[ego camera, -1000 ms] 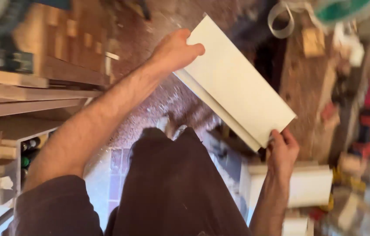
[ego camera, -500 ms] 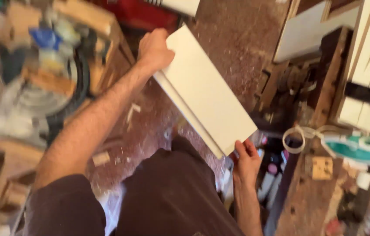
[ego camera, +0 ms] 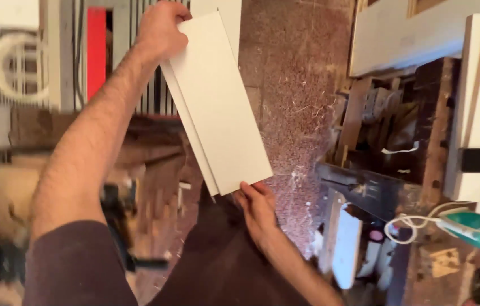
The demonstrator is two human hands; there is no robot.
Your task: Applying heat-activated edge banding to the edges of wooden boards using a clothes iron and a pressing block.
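Person holds white panel [ego camera: 217, 102] in air over sawdust floor [ego camera: 302, 85], left hand [ego camera: 160, 28] fingers clamped on far end, right hand [ego camera: 257, 207] fingers pinching near end w/ light grip, so panel could prob. slip & drop.

The white panel [ego camera: 217, 102] swung from a slant to nearly upright. The left hand [ego camera: 160, 28] rose to the top edge, and the right hand [ego camera: 257, 207] shifted inward beneath it.
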